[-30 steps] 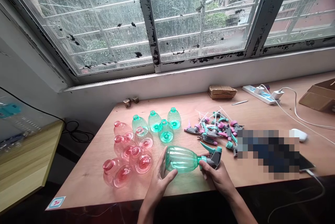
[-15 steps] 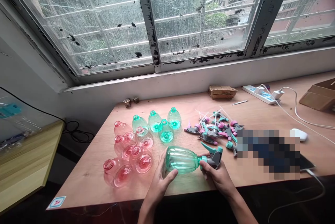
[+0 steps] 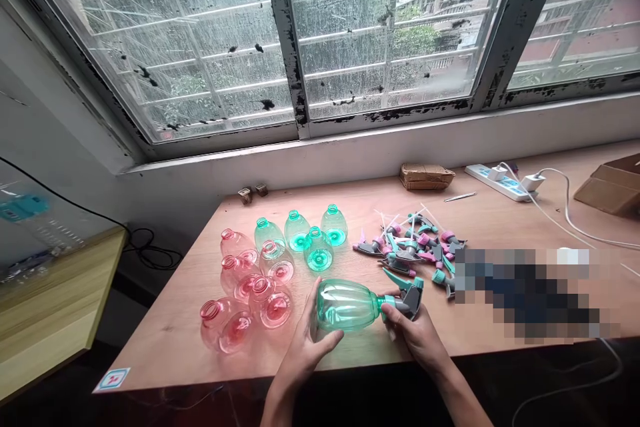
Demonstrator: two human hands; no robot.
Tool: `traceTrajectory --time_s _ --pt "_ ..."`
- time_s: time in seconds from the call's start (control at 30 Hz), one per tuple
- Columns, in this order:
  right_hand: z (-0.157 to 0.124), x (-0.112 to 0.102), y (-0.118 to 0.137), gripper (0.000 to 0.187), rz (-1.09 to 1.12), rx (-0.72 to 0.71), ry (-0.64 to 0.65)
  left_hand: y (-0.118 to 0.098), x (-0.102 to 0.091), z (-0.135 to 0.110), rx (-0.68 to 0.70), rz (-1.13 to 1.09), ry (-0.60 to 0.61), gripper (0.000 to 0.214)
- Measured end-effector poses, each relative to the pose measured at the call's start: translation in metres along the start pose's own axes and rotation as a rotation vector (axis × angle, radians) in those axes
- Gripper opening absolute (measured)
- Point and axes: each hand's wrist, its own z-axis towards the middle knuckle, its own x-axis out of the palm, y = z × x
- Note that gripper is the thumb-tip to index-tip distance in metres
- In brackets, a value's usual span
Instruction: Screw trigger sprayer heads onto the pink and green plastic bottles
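A clear green spray bottle lies sideways just above the wooden table, near its front edge. My left hand cups the bottle's base, fingers wrapped round it. My right hand grips the grey and green trigger head at the bottle's neck. Behind them lies a heap of loose trigger heads, pink and green.
Several empty green bottles and pink bottles stand at the left of the table. At the back right are a power strip with white cables, a small cardboard packet and a brown box. A blurred patch covers the right front.
The bottle and both hands have stayed almost in place; the bottle has turned slightly between my hands. The view has shifted a little.
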Motion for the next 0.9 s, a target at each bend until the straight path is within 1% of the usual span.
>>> traceTrajectory --time_s 0.1,0.23,0.3,0.37,0.43,0.57,0.67,0.9 --pt "0.0014 -0.0003 -0.0019 0.038 -0.001 -0.005 0.000 -0.0001 0.0018 0.0005 0.044 0.009 -0.010 0.086" --pt "0.0011 -0.0011 -0.0029 0.038 -0.009 0.002 0.023 -0.0006 0.0009 0.0001 0.023 0.019 -0.014 0.094" --pt "0.0004 -0.0016 -0.0028 0.038 -0.016 -0.002 0.039 -0.0010 -0.0004 -0.0003 0.008 0.010 -0.038 0.089" --pt "-0.0001 -0.0019 -0.0027 0.038 -0.027 -0.003 0.055 -0.0017 -0.0012 -0.0007 -0.006 0.022 -0.063 0.079" --pt "-0.0001 -0.0019 -0.0025 0.037 -0.027 -0.001 0.062 -0.0027 -0.0009 -0.0013 0.004 0.038 -0.060 0.073" --pt "0.0001 0.0000 -0.0009 0.040 -0.016 0.000 0.028 -0.0042 0.0018 -0.0027 0.050 -0.029 -0.009 0.083" --pt "-0.0004 0.0010 0.0006 0.042 -0.037 0.002 0.018 -0.0032 0.0021 -0.0030 0.049 -0.039 -0.020 0.085" --pt "-0.0022 -0.0003 0.0010 0.040 -0.061 -0.004 0.054 -0.0011 -0.0005 -0.0015 -0.008 0.006 -0.039 0.080"
